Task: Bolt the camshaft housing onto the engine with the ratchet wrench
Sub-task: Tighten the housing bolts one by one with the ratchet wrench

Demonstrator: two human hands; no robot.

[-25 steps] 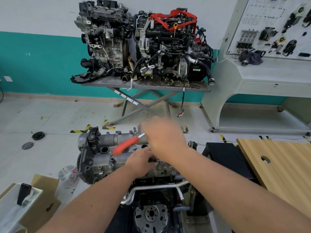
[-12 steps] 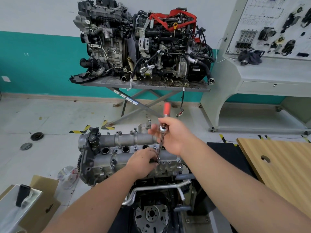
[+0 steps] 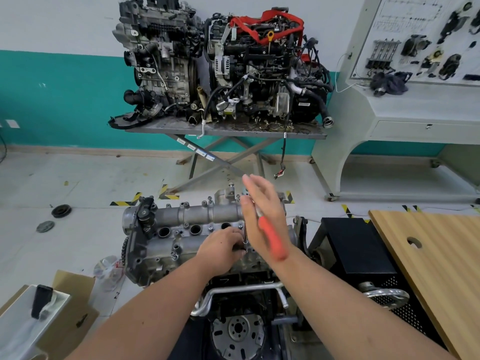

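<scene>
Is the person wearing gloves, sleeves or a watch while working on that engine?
No. Both forearms are bare right to the bottom of the picture, with no sleeves showing. The left hand and right hand wear no gloves, and no watch, ring or wristband is visible.

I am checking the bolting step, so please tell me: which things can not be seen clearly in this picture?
Head view only:
- Bolt and socket tip: hidden under the left hand.
- Right hand and the ratchet wrench: motion-blurred; grip unclear.
- Right end of the camshaft housing: covered by the right hand.
- Other housing bolts: too small to judge tightness.
- Wooden board: cut by the right edge.
</scene>
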